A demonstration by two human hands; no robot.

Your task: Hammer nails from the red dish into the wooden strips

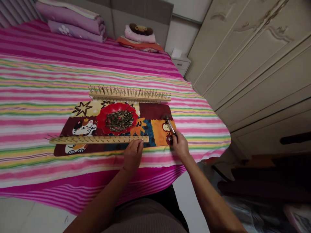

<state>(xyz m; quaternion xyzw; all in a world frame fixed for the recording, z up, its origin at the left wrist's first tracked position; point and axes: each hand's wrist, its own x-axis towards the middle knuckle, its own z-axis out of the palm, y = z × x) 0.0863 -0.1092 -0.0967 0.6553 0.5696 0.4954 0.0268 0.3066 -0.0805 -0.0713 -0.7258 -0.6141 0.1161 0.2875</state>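
My left hand [133, 155] is closed in a pinch at the near wooden strip [97, 139], close to its right end. Between the fingertips a tiny bright bit shows, which looks like a nail [142, 139]; most of it is hidden. Nails stand up along the rest of this strip. My right hand [180, 144] is wrapped round the dark handle of a hammer [171, 126]. Its metal shaft points away from me, and its blurred head is over the patterned mat [157, 111]. A red scalloped bowl [100, 121] full of loose nails sits behind the near strip.
Behind the bowl lies a second wooden strip [131, 94], bristling with upright nails. Everything rests on a bed with a striped sheet [36, 119]. Folded quilts [75, 24] and a pillow stack [139, 37] are at the far side. A wardrobe [255, 64] stands to the right.
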